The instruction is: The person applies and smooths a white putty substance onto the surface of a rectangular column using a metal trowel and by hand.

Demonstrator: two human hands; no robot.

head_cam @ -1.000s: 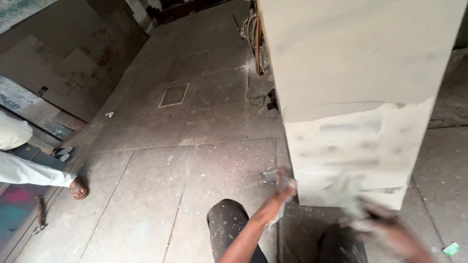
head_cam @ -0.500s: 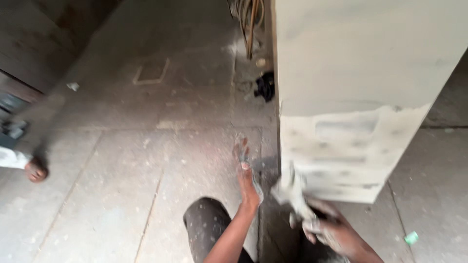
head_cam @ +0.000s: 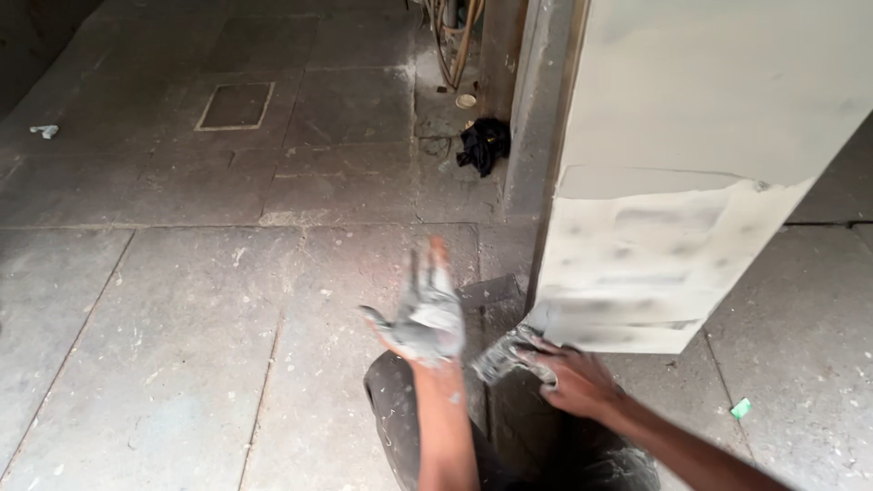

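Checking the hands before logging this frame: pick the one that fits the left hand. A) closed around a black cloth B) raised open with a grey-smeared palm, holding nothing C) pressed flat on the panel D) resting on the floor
B: the left hand is lifted, fingers spread, its palm coated grey and empty.

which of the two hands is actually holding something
The right hand, low by the pale column, grips a putty-smeared scraper. The left hand is raised with its paste-coated palm open, holding nothing.
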